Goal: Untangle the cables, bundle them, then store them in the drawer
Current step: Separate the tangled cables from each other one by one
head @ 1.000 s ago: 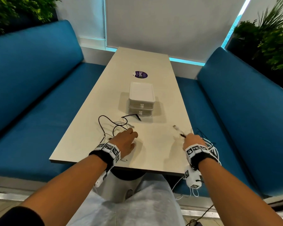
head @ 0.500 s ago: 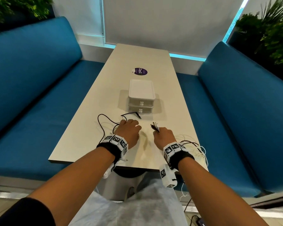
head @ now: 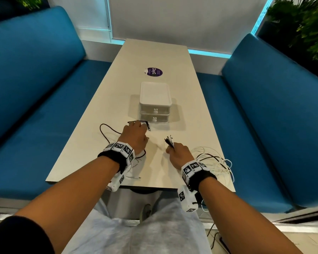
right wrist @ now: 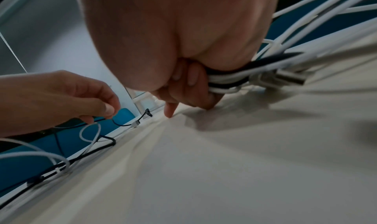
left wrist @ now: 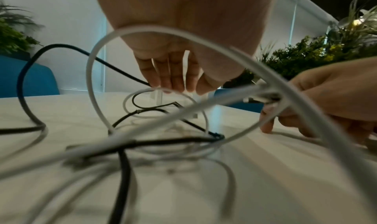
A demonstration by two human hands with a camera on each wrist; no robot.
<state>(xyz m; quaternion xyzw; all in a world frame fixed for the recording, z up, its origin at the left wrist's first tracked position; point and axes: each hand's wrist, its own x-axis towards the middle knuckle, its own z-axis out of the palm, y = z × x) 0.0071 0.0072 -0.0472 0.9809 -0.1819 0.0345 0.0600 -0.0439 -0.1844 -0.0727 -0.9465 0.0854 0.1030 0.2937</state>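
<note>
A tangle of black and white cables point(left wrist: 142, 140) lies on the near part of the table point(head: 191, 114). My left hand point(head: 136, 133) reaches down into it and pinches a thin black cable point(right wrist: 122, 124) between thumb and fingertips. To its right, my right hand point(head: 173, 150) rests on the table and grips a bunch of cable ends point(right wrist: 226, 80), white and black, with USB plugs point(right wrist: 285, 79) sticking out. The rest of those cables point(head: 213, 162) trail behind the right wrist over the table's right edge. The white two-drawer box point(head: 155, 99) stands just beyond both hands, drawers shut.
A purple round sticker point(head: 154, 72) lies farther up the table. Blue benches point(head: 35, 107) run along both sides, with plants in the far corners. A black cable loop point(head: 102, 133) spreads left of my left hand.
My right hand has moved left from the table's right edge towards the middle, carrying the cable ends. My left hand has reached a little farther forward into the tangle.
</note>
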